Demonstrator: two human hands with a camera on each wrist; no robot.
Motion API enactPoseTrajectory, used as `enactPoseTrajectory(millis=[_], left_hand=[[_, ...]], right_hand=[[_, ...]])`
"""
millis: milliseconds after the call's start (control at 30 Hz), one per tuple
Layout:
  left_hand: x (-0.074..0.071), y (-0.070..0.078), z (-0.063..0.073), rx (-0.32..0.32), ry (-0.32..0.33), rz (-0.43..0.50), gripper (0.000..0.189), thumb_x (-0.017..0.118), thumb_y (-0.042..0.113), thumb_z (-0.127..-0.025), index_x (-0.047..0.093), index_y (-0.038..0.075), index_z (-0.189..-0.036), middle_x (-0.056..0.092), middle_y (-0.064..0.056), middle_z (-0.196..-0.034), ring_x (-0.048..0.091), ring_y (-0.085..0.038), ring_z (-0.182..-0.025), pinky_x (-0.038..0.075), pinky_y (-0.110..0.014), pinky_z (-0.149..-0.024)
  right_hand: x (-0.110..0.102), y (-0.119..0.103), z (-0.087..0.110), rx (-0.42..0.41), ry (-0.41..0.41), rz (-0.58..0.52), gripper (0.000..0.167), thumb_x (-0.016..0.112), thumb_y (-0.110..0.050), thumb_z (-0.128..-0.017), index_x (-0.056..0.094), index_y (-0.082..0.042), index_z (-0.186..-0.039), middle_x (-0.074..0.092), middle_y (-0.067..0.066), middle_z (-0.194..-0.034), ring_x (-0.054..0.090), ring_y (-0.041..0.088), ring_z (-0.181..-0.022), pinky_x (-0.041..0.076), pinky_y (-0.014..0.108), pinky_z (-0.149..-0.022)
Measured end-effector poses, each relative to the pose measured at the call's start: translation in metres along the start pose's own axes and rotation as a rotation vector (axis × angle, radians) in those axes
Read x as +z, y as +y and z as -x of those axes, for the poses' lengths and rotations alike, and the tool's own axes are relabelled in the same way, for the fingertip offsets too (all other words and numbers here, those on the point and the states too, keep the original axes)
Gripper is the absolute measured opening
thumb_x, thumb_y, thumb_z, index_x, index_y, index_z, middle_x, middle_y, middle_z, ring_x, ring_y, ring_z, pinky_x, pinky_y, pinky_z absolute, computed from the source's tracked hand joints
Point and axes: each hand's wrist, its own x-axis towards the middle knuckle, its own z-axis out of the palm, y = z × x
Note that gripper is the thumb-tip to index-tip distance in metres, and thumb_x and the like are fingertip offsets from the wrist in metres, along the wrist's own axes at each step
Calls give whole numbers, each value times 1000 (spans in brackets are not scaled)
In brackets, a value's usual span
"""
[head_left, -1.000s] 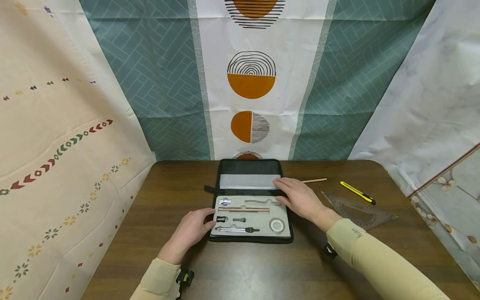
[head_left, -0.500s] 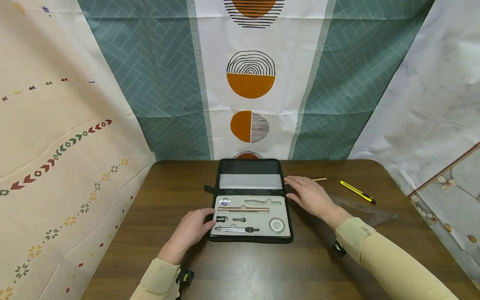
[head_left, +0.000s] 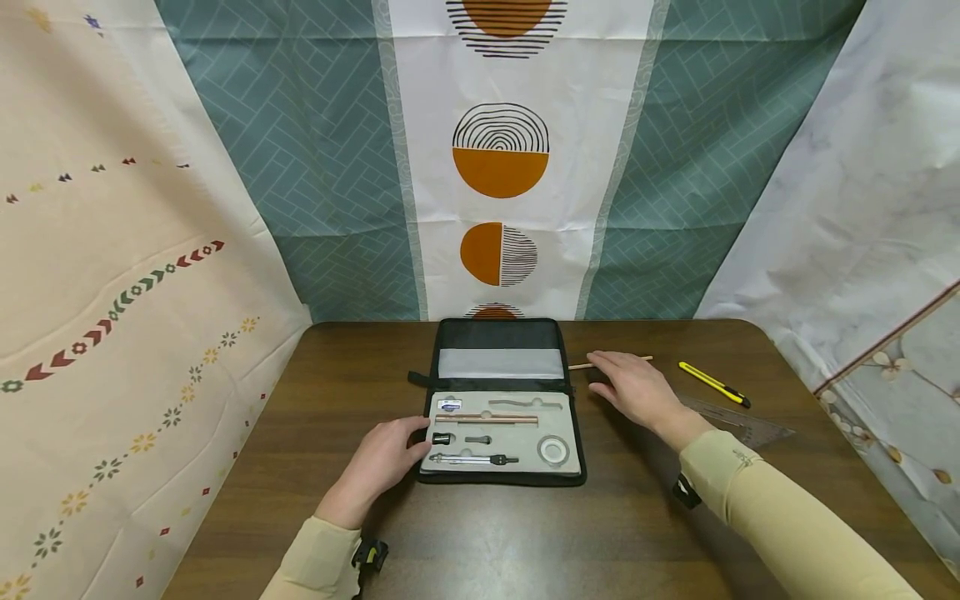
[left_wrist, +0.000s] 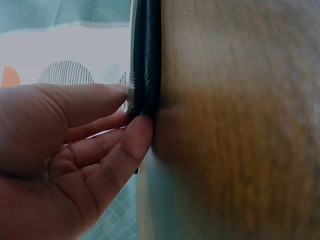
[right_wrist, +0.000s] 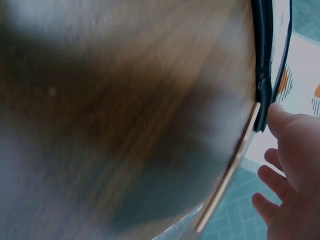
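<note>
Thumb and forefinger apart, the left hand touches the left edge of an open black case, centred on the table. Right of it, the right hand, fingers loosely apart, is over a thin stick; farther right lie a yellow knife and, nearer, a transparent protractor.

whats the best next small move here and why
I'd probably lower the right hand and pinch the thin wooden stick. In the head view that hand partly covers the stick, and in the right wrist view its fingers are apart, holding nothing. The left hand is at the open case's left edge, so the right seems better placed.
</note>
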Motion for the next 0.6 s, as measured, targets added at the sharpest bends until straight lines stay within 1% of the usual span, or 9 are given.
enactPoseTrajectory(millis=[133, 300, 500, 600], left_hand=[[0, 0, 1, -1, -3, 3, 38, 82, 13, -101, 75, 1, -137, 73, -20, -139, 68, -41, -130, 54, -61, -110], [1, 0, 1, -3, -5, 8, 39, 82, 13, -101, 75, 1, -137, 73, -20, -140, 68, -40, -131, 54, -60, -111], [1, -1, 0, -8, -4, 9, 39, 83, 13, -101, 75, 2, -137, 73, -20, -140, 69, -40, -131, 54, -60, -110], [1, -1, 0, -11, -4, 11, 39, 83, 13, -100, 75, 2, -137, 73, -20, -140, 69, -39, -130, 54, -60, -110]], right_hand=[[0, 7, 0, 8, 0, 18, 58, 81, -25, -103, 63, 2, -151, 66, 22, -150, 62, 44, -139, 46, 63, -118], [-1, 17, -2, 10, -2, 42, 56, 80, -24, -104, 63, 4, -149, 67, 23, -149, 63, 44, -137, 47, 62, -117], [1, 28, -7, 64, -53, 61, 56, 79, -24, -105, 62, 3, -150, 65, 24, -150, 62, 44, -139, 46, 61, -118], [2, 31, -9, 76, -68, 71, 56, 79, -25, -105, 62, 3, -151, 65, 24, -151, 61, 44, -140, 46, 61, -118]])
